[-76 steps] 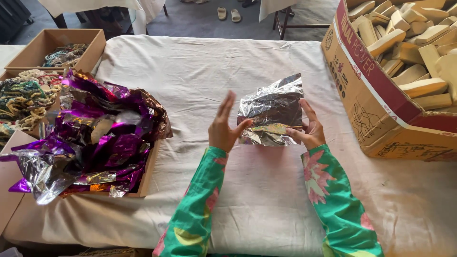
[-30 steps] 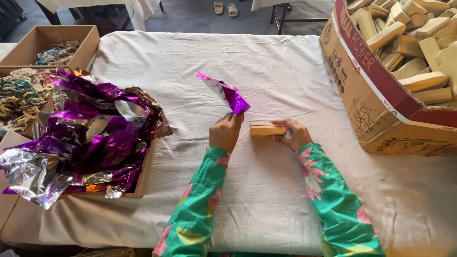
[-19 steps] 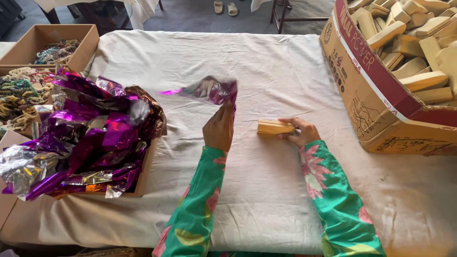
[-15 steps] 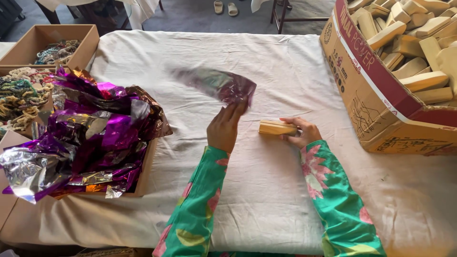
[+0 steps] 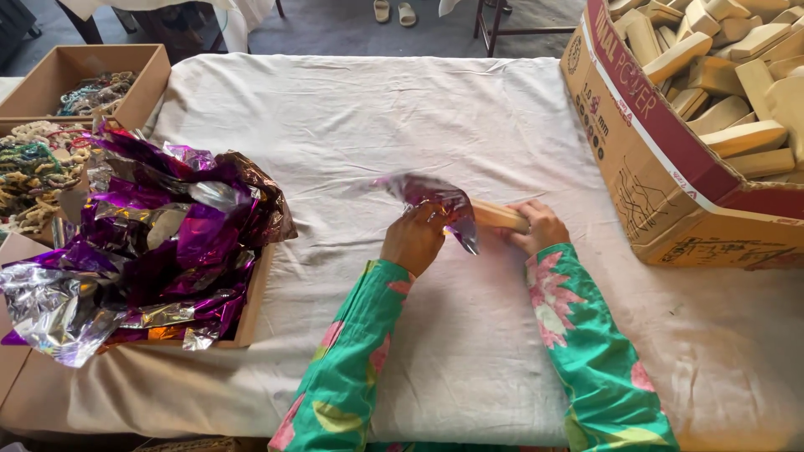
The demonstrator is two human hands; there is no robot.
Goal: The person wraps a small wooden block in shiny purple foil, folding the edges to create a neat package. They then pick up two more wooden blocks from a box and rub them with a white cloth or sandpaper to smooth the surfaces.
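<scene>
The left hand [image 5: 412, 239] is closed around one end of a purple foil sheet [image 5: 435, 201], fingers curled tight, and the sheet arches up and over toward the right. It is blurred, so how far it is crumpled I cannot tell. Just right of the foil, the right hand [image 5: 540, 228] pins a pale wooden block [image 5: 500, 217] flat on the white tablecloth [image 5: 402, 117], fingers wrapped over its far end. That grip holds the block steady, by my reading, so the foil can lie across its near end, which it already covers.

To the left of the block sits a low cardboard tray [image 5: 251, 297] heaped with loose purple and silver foil sheets [image 5: 159, 243], within easy reach of the foil-holding hand. To the right of the block stands a large cardboard box [image 5: 670, 167] filled with more wooden blocks [image 5: 737, 75] (same pale colour, stacked loosely), on the side of the block-holding hand. Beyond the tray, further left, open boxes hold tangled cords [image 5: 33, 167].
</scene>
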